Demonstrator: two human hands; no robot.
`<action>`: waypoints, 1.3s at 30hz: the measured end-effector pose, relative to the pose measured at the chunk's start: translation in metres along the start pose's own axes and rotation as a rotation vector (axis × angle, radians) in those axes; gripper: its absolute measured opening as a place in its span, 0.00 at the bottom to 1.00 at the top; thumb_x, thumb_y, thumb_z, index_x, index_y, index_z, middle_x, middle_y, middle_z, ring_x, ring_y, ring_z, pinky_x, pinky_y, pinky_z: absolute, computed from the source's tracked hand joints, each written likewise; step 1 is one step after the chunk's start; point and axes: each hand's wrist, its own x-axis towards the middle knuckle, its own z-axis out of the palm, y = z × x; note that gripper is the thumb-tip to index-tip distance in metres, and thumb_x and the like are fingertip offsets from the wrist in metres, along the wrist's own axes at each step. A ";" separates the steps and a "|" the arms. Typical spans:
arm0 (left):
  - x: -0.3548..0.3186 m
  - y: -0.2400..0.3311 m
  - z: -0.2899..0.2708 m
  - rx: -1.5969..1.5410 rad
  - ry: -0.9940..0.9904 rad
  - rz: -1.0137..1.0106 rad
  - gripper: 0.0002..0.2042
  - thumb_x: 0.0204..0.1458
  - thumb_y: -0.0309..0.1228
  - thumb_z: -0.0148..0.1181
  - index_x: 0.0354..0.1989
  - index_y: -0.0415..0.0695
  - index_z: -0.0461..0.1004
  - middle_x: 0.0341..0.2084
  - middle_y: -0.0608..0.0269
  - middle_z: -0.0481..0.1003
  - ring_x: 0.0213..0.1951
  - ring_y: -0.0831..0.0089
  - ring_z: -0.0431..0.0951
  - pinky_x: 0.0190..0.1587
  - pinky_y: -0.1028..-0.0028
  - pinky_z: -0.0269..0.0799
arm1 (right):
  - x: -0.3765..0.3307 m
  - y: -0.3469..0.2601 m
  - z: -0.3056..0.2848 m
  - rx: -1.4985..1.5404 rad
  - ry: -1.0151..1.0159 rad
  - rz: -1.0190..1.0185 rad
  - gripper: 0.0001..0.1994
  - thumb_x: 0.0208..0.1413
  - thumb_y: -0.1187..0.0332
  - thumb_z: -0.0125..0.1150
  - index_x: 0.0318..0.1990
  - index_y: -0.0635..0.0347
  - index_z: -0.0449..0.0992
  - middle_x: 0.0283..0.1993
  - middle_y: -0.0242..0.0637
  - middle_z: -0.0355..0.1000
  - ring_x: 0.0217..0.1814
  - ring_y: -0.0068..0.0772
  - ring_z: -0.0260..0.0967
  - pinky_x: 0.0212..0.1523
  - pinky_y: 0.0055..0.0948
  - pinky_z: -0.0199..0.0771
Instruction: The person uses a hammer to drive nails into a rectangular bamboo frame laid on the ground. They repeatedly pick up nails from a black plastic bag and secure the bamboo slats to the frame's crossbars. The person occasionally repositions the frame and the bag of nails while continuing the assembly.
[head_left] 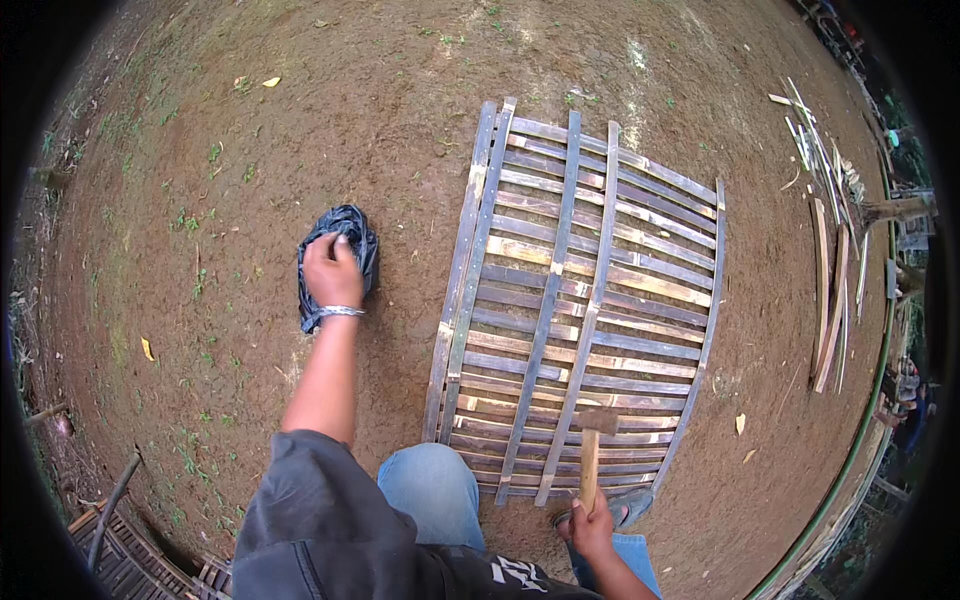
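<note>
My left hand (332, 272) reaches out over a crumpled black plastic bag (364, 250) lying on the dirt, its fingers curled together at the bag's opening. What is between the fingertips, if anything, does not show. My right hand (592, 524) is wrapped round the wooden handle of a hammer (590, 470), whose head points away from me over the near end of a bamboo slat panel (556, 270). The panel lies flat on the ground, with many thin crosswise slats under several long strips.
Loose bamboo strips and wooden sticks (826, 290) lie on the ground to the right. A woven bamboo structure (130, 550) stands at the lower left. My knee (432, 490) is beside the panel's near left corner, and my sandalled foot (630, 508) is at its near edge.
</note>
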 end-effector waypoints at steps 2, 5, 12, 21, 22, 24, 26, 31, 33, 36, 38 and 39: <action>0.022 -0.061 -0.021 0.173 -0.332 -0.154 0.11 0.54 0.34 0.65 0.43 0.45 0.83 0.46 0.50 0.81 0.48 0.53 0.81 0.52 0.61 0.75 | 0.011 0.058 0.015 0.006 -0.038 -0.096 0.25 0.64 0.69 0.59 0.66 0.68 0.64 0.53 0.56 0.75 0.56 0.48 0.75 0.58 0.39 0.72; 0.010 -0.066 -0.016 0.371 -0.489 -0.047 0.11 0.53 0.34 0.63 0.43 0.47 0.84 0.47 0.51 0.81 0.49 0.54 0.81 0.53 0.59 0.76 | 0.014 0.073 0.025 0.010 -0.048 -0.121 0.24 0.63 0.70 0.60 0.65 0.68 0.65 0.53 0.54 0.75 0.56 0.47 0.74 0.58 0.38 0.71; -0.003 -0.056 -0.006 0.455 -0.459 -0.065 0.11 0.55 0.30 0.59 0.45 0.48 0.82 0.44 0.48 0.81 0.48 0.50 0.81 0.54 0.57 0.75 | 0.014 0.010 0.025 0.238 -0.131 -0.052 0.25 0.66 0.72 0.56 0.68 0.62 0.60 0.34 0.34 0.72 0.30 0.25 0.71 0.31 0.28 0.75; 0.000 -0.056 -0.017 0.386 -0.481 0.021 0.10 0.55 0.26 0.56 0.44 0.45 0.79 0.43 0.45 0.81 0.48 0.47 0.80 0.54 0.55 0.74 | 0.005 -0.001 0.016 0.258 -0.072 -0.098 0.23 0.66 0.73 0.56 0.67 0.54 0.59 0.27 0.30 0.67 0.18 0.20 0.63 0.18 0.23 0.66; 0.000 -0.059 -0.017 0.373 -0.474 0.043 0.09 0.55 0.26 0.56 0.43 0.45 0.79 0.43 0.45 0.81 0.48 0.47 0.80 0.53 0.54 0.74 | 0.005 -0.001 0.016 0.269 -0.087 -0.088 0.23 0.66 0.73 0.56 0.67 0.54 0.59 0.27 0.30 0.67 0.18 0.20 0.63 0.18 0.23 0.66; 0.002 -0.061 -0.018 0.317 -0.382 0.055 0.09 0.56 0.26 0.58 0.44 0.44 0.79 0.42 0.45 0.81 0.47 0.46 0.80 0.53 0.56 0.75 | 0.005 -0.001 0.017 0.291 -0.118 -0.068 0.23 0.66 0.73 0.56 0.66 0.53 0.59 0.27 0.30 0.67 0.19 0.20 0.64 0.18 0.23 0.67; 0.004 -0.055 -0.020 0.218 -0.278 0.063 0.09 0.55 0.24 0.59 0.44 0.43 0.78 0.41 0.46 0.81 0.46 0.47 0.80 0.52 0.57 0.75 | 0.007 0.005 0.018 0.288 -0.115 -0.055 0.23 0.66 0.74 0.56 0.66 0.53 0.59 0.27 0.29 0.67 0.18 0.20 0.64 0.17 0.24 0.66; 0.017 -0.022 -0.018 -0.150 -0.082 -0.004 0.13 0.53 0.22 0.64 0.48 0.39 0.76 0.38 0.51 0.82 0.40 0.60 0.83 0.45 0.65 0.79 | 0.012 0.009 0.021 0.329 -0.102 -0.061 0.23 0.65 0.74 0.57 0.65 0.53 0.59 0.27 0.29 0.66 0.18 0.21 0.63 0.16 0.25 0.66; 0.015 0.004 0.002 -0.355 -0.086 -0.007 0.16 0.53 0.23 0.67 0.50 0.36 0.76 0.37 0.54 0.82 0.36 0.70 0.84 0.42 0.71 0.80 | 0.014 0.007 0.021 0.321 -0.076 -0.051 0.23 0.65 0.75 0.57 0.65 0.54 0.59 0.27 0.30 0.66 0.17 0.22 0.63 0.16 0.25 0.65; 0.013 0.031 0.049 -0.619 -0.184 -0.042 0.13 0.54 0.24 0.68 0.47 0.35 0.79 0.39 0.54 0.83 0.39 0.71 0.84 0.45 0.73 0.80 | 0.022 0.007 0.024 0.317 -0.105 -0.037 0.24 0.64 0.75 0.57 0.65 0.56 0.59 0.27 0.30 0.66 0.17 0.22 0.63 0.17 0.26 0.66; 0.007 0.058 0.083 -0.848 -0.261 -0.157 0.12 0.55 0.25 0.68 0.46 0.32 0.80 0.39 0.54 0.83 0.40 0.71 0.83 0.47 0.74 0.79 | 0.023 0.004 0.026 0.336 -0.101 -0.011 0.23 0.64 0.76 0.57 0.64 0.57 0.59 0.27 0.30 0.66 0.17 0.22 0.63 0.17 0.26 0.66; 0.008 0.057 0.106 -0.780 -0.227 -0.090 0.12 0.55 0.26 0.68 0.46 0.34 0.80 0.39 0.55 0.83 0.41 0.73 0.83 0.47 0.74 0.78 | 0.024 0.002 0.029 0.345 -0.110 -0.003 0.23 0.64 0.76 0.57 0.64 0.57 0.59 0.27 0.30 0.66 0.17 0.22 0.62 0.17 0.26 0.66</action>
